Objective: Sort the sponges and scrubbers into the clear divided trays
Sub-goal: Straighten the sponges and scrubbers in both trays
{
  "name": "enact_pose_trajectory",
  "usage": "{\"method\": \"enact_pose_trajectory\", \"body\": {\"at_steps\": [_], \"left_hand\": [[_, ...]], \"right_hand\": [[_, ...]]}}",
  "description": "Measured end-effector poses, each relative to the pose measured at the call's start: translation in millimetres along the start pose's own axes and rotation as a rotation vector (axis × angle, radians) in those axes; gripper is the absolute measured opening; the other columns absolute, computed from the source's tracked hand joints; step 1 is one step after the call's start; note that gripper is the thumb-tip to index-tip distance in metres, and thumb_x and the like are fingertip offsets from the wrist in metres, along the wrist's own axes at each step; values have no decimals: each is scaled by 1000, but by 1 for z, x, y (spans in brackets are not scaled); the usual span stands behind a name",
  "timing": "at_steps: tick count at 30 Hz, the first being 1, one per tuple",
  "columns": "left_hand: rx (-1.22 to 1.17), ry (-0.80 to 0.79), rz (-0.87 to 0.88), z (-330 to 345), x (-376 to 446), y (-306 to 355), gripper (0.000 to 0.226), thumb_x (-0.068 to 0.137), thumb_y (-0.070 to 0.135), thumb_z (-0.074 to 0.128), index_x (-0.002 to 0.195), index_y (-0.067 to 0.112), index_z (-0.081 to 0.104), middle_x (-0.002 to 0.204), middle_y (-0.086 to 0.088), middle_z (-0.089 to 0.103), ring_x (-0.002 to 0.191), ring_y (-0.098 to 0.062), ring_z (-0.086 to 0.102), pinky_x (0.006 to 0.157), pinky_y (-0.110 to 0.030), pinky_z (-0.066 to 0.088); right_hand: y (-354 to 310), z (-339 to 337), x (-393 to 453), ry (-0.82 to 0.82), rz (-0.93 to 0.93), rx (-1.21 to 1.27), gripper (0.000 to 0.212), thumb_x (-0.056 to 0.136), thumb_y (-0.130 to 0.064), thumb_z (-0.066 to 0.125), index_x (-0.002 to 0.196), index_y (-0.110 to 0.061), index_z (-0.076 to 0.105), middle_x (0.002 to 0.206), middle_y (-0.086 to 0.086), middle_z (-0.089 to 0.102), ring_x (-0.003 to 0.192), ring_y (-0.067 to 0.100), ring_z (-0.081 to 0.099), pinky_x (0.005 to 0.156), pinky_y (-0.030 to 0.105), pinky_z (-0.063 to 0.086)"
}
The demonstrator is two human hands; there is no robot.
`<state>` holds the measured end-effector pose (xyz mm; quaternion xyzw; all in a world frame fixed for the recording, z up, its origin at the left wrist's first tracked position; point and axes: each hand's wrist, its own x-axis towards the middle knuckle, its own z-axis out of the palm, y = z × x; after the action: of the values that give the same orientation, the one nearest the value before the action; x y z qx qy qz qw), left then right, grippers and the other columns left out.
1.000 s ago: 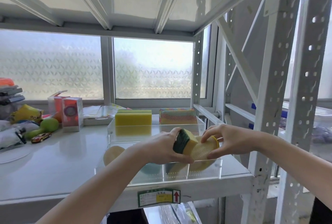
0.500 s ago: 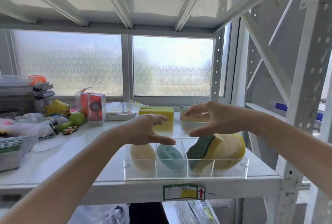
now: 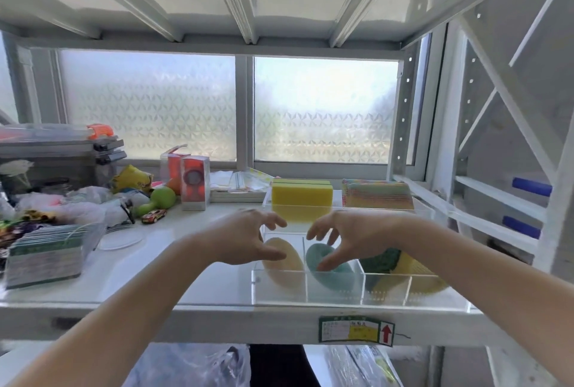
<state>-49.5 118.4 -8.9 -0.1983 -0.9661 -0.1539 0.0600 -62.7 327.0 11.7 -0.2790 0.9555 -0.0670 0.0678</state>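
Far left on the shelf (image 3: 192,265): stack of packets in a clear holder (image 3: 46,256), plastic-bag clutter, toy car (image 3: 153,216), green dumbbell toy (image 3: 157,200), red boxed item (image 3: 194,183). Mid-shelf: left hand (image 3: 245,240) hovering over left end of front clear divided tray (image 3: 341,301), fingers loosely curled, grip released, holding nothing. Under it, first compartment: pale yellow round sponge (image 3: 284,265) on edge, tilted. Second compartment: teal round sponge (image 3: 330,270), also tilted; right hand (image 3: 351,236) above it, fingers spread and hanging down, thumb tip at or close to the teal sponge, contact not clear, grip released. Right compartments: green-and-yellow scrubber sponge (image 3: 380,262) leaning against yellow mesh scrubber (image 3: 416,275). Behind, rear clear tray (image 3: 425,209): yellow sponges (image 3: 301,195) on left, striped multicolour cloth pads (image 3: 377,195) on right.
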Motion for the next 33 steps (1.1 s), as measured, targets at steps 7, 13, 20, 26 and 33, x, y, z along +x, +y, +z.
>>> {"method": "enact_pose_trajectory", "body": {"at_steps": [7, 13, 20, 26, 33], "left_hand": [[-120, 94, 76, 2, 2, 10, 55, 79, 37, 67, 130, 28, 50, 124, 8, 56, 94, -8, 59, 91, -27, 47], [-234, 123, 159, 12, 10, 24, 50, 78, 29, 70, 125, 27, 54, 116, 8, 60, 99, -9, 57, 91, -30, 51], [-384, 119, 177, 13, 14, 23, 35, 76, 23, 74, 109, 22, 61, 100, 12, 59, 95, -4, 58, 89, -22, 53], [-424, 77, 166, 9, 9, 15, 20, 79, 19, 70, 99, 20, 69, 94, 13, 66, 96, 0, 60, 91, -24, 53], [-105, 20, 225, 8, 9, 29, 29, 79, 27, 63, 107, 29, 64, 104, 13, 64, 94, -3, 59, 86, -23, 51]], "right_hand": [[4, 0, -2, -12, 16, 36, 56, 78, -49, 68, 130, -37, 49, 126, -10, 53, 110, 12, 53, 95, 29, 44], [12, -14, -13, -13, 10, 50, 40, 78, -40, 70, 115, -37, 56, 118, -13, 54, 107, 10, 55, 91, 26, 45], [25, -14, -23, 27, -24, 154, 32, 75, -31, 76, 100, -31, 56, 104, -17, 56, 104, 12, 61, 88, 27, 53], [26, -11, -18, 35, 16, 126, 26, 71, -37, 78, 90, -31, 62, 104, -5, 68, 97, 8, 64, 89, 34, 54], [16, -9, -11, -33, 46, -5, 44, 74, -43, 74, 112, -26, 62, 119, -9, 58, 107, 10, 55, 94, 27, 46]]}}
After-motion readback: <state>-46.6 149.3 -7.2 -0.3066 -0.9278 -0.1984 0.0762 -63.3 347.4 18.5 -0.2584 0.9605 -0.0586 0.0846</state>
